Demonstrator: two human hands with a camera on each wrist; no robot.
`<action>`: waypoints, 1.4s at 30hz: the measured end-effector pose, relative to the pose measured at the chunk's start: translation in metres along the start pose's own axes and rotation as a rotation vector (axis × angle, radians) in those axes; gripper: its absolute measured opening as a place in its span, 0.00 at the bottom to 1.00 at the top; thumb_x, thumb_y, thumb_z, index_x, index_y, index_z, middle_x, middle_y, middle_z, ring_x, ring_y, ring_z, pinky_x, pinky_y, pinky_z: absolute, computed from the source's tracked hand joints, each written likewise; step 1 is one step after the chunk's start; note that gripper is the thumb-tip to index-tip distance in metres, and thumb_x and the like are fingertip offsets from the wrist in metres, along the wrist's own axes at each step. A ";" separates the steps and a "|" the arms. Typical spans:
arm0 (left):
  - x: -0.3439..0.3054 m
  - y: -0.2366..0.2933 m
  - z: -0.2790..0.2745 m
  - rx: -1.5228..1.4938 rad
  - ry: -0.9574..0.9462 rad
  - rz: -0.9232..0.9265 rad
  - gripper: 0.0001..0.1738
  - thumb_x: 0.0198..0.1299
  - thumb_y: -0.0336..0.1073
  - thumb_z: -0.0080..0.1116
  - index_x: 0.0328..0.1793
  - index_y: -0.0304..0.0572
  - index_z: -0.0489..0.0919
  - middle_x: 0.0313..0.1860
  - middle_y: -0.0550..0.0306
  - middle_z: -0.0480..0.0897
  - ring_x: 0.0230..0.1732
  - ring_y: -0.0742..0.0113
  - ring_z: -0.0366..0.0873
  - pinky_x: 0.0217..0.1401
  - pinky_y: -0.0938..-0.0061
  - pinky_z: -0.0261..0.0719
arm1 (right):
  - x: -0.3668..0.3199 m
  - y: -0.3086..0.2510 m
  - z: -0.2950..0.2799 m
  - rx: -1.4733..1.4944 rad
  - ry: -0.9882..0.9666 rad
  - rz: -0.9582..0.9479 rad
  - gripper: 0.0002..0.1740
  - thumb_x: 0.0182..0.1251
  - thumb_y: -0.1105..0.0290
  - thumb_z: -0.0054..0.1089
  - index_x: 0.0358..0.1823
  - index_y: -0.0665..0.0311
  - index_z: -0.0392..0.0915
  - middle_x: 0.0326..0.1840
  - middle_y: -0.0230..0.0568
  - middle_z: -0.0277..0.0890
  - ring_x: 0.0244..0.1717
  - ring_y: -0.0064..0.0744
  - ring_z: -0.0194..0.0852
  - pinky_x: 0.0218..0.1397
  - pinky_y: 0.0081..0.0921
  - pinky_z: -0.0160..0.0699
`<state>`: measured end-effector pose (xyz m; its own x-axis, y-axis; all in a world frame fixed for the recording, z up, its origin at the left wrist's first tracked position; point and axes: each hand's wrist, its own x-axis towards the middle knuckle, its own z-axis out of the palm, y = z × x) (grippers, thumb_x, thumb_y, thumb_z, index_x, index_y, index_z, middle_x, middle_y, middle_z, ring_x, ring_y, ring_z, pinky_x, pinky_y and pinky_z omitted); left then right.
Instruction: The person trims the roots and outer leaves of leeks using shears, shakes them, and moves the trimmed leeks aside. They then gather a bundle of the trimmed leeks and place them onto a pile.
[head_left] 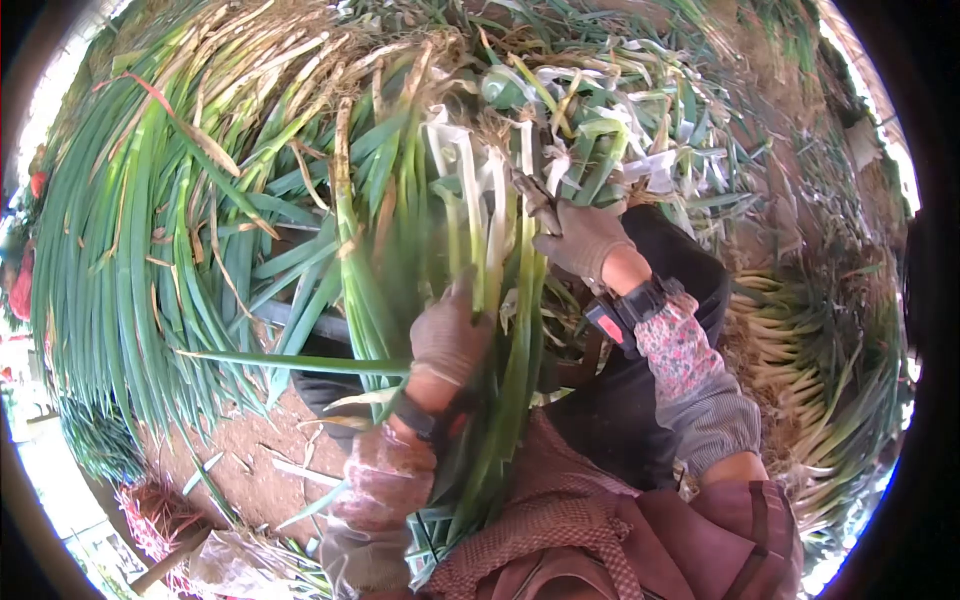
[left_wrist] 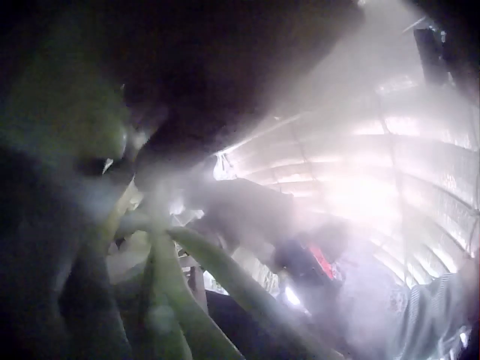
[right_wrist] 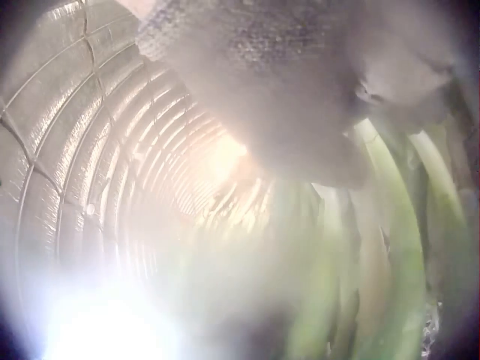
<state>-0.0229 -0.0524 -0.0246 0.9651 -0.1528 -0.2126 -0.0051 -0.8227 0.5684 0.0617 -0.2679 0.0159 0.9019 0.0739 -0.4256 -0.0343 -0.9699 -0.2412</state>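
Observation:
In the head view, my gloved left hand (head_left: 450, 338) grips a bunch of green onions (head_left: 478, 225) low on their stalks. Their white ends point away from me and the green leaves trail back toward my lap. My gloved right hand (head_left: 588, 242) is beside the white ends, its fingers curled round a short, dark, narrow tool (head_left: 535, 196); what kind of tool, I cannot tell. Blurred green leaves (left_wrist: 180, 300) fill the lower left wrist view. The right wrist view has the right glove (right_wrist: 292, 97) close above pale green stalks (right_wrist: 397, 247).
A large heap of untrimmed green onions (head_left: 130, 240) lies to the left. Peeled scraps and leaves (head_left: 650, 150) are piled ahead on the right. Rows of onions with pale ends (head_left: 790, 370) lie on the ground at right. Bare soil (head_left: 250, 450) shows at lower left.

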 end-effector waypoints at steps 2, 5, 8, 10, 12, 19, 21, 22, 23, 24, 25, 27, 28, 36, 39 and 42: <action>0.010 0.002 -0.016 0.168 -0.180 0.058 0.33 0.59 0.48 0.61 0.70 0.49 0.70 0.41 0.41 0.86 0.42 0.39 0.84 0.47 0.51 0.81 | -0.014 0.007 0.002 0.007 -0.020 -0.001 0.26 0.62 0.49 0.58 0.44 0.69 0.77 0.37 0.60 0.82 0.43 0.60 0.83 0.50 0.47 0.80; 0.051 -0.010 -0.022 0.139 -0.219 0.147 0.26 0.61 0.52 0.59 0.60 0.45 0.79 0.41 0.36 0.85 0.45 0.38 0.84 0.51 0.51 0.81 | -0.017 0.020 0.011 0.035 0.036 -0.013 0.25 0.60 0.50 0.60 0.42 0.68 0.76 0.35 0.60 0.82 0.42 0.61 0.83 0.49 0.47 0.80; 0.081 0.002 -0.029 0.139 -0.148 0.036 0.26 0.60 0.55 0.60 0.47 0.37 0.83 0.48 0.34 0.84 0.51 0.38 0.82 0.56 0.52 0.79 | -0.018 0.016 0.008 0.042 0.068 -0.041 0.26 0.60 0.50 0.60 0.44 0.69 0.76 0.36 0.61 0.82 0.42 0.61 0.82 0.49 0.48 0.80; 0.096 0.000 -0.013 0.180 -0.070 -0.029 0.28 0.60 0.56 0.61 0.46 0.35 0.82 0.52 0.36 0.83 0.53 0.38 0.81 0.57 0.53 0.79 | -0.014 0.015 0.012 0.036 0.023 -0.090 0.26 0.60 0.50 0.60 0.45 0.70 0.76 0.36 0.61 0.81 0.42 0.61 0.82 0.48 0.48 0.80; 0.099 -0.005 0.006 0.174 0.059 -0.083 0.30 0.58 0.58 0.63 0.47 0.34 0.82 0.54 0.37 0.82 0.54 0.38 0.81 0.58 0.53 0.78 | -0.009 0.012 0.008 0.045 0.028 -0.045 0.27 0.61 0.50 0.59 0.46 0.70 0.75 0.36 0.62 0.81 0.43 0.61 0.82 0.49 0.48 0.79; 0.128 -0.019 0.015 0.086 0.093 -0.225 0.30 0.54 0.57 0.68 0.50 0.38 0.83 0.49 0.39 0.84 0.51 0.40 0.83 0.55 0.55 0.80 | 0.000 0.011 0.017 0.060 0.017 -0.144 0.29 0.61 0.50 0.59 0.50 0.70 0.73 0.36 0.62 0.81 0.42 0.61 0.82 0.49 0.48 0.79; 0.137 -0.025 0.007 -0.028 0.003 -0.185 0.28 0.52 0.55 0.69 0.49 0.39 0.84 0.43 0.41 0.86 0.48 0.41 0.84 0.52 0.56 0.81 | -0.003 0.010 0.013 0.063 0.002 -0.159 0.28 0.62 0.49 0.58 0.49 0.69 0.73 0.36 0.62 0.81 0.42 0.61 0.82 0.48 0.49 0.79; 0.141 -0.026 0.004 -0.084 -0.043 -0.163 0.28 0.52 0.55 0.70 0.49 0.39 0.85 0.41 0.42 0.86 0.47 0.41 0.85 0.51 0.57 0.81 | -0.004 0.009 0.009 0.064 -0.004 -0.164 0.28 0.62 0.49 0.58 0.49 0.69 0.74 0.35 0.62 0.81 0.41 0.62 0.82 0.48 0.49 0.79; 0.146 -0.026 0.002 -0.148 -0.109 -0.176 0.26 0.51 0.52 0.71 0.47 0.37 0.86 0.34 0.44 0.87 0.39 0.48 0.86 0.45 0.61 0.81 | -0.005 0.007 0.003 0.070 0.021 -0.151 0.28 0.61 0.49 0.58 0.48 0.69 0.74 0.35 0.62 0.81 0.41 0.62 0.82 0.48 0.49 0.79; 0.154 -0.037 0.017 -0.172 -0.138 -0.146 0.27 0.51 0.53 0.69 0.47 0.37 0.86 0.38 0.42 0.87 0.42 0.46 0.85 0.48 0.60 0.81 | -0.008 0.005 -0.004 0.074 0.044 -0.140 0.28 0.61 0.49 0.58 0.48 0.69 0.74 0.35 0.62 0.81 0.41 0.62 0.82 0.48 0.49 0.79; 0.167 -0.055 0.047 -0.196 -0.168 -0.118 0.27 0.52 0.54 0.68 0.46 0.36 0.85 0.41 0.40 0.86 0.46 0.45 0.85 0.51 0.59 0.81 | -0.008 0.003 -0.008 0.080 0.066 -0.130 0.28 0.61 0.49 0.59 0.48 0.69 0.74 0.35 0.62 0.81 0.41 0.63 0.82 0.48 0.50 0.79; 0.152 -0.024 0.042 -0.123 -0.198 -0.107 0.26 0.51 0.53 0.66 0.45 0.36 0.86 0.46 0.36 0.86 0.50 0.42 0.84 0.56 0.58 0.81 | -0.009 0.007 -0.005 0.083 0.061 -0.097 0.28 0.61 0.49 0.59 0.48 0.69 0.74 0.35 0.62 0.81 0.41 0.63 0.82 0.48 0.49 0.79; 0.149 -0.019 0.056 -0.196 -0.153 -0.099 0.25 0.52 0.50 0.65 0.47 0.36 0.86 0.46 0.36 0.86 0.51 0.42 0.84 0.56 0.58 0.81 | -0.009 0.011 -0.004 0.080 0.055 -0.080 0.28 0.60 0.49 0.60 0.47 0.69 0.75 0.35 0.62 0.81 0.41 0.63 0.82 0.48 0.49 0.79; 0.100 0.056 0.075 -0.033 -0.296 0.009 0.26 0.61 0.47 0.61 0.59 0.35 0.76 0.61 0.32 0.79 0.57 0.37 0.81 0.59 0.53 0.80 | -0.035 0.028 -0.014 0.068 0.084 0.038 0.27 0.60 0.52 0.61 0.49 0.71 0.73 0.33 0.62 0.81 0.40 0.63 0.82 0.45 0.49 0.80; 0.099 0.031 0.053 0.210 -0.161 0.100 0.29 0.59 0.52 0.64 0.60 0.40 0.76 0.56 0.38 0.80 0.53 0.40 0.83 0.56 0.52 0.80 | -0.044 0.031 -0.008 0.093 0.058 -0.005 0.26 0.60 0.54 0.62 0.49 0.70 0.73 0.33 0.60 0.81 0.40 0.63 0.82 0.45 0.49 0.80; 0.092 0.032 -0.028 0.365 0.060 -0.108 0.34 0.56 0.56 0.67 0.63 0.45 0.76 0.60 0.46 0.79 0.56 0.43 0.80 0.60 0.49 0.77 | -0.057 0.017 -0.011 0.093 0.027 -0.132 0.25 0.60 0.54 0.62 0.50 0.67 0.74 0.34 0.59 0.81 0.40 0.62 0.82 0.45 0.49 0.80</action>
<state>0.0727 -0.0773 -0.0036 0.9788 -0.0313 -0.2024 0.0149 -0.9748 0.2226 0.0147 -0.2909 0.0454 0.9122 0.1919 -0.3619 0.0465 -0.9262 -0.3741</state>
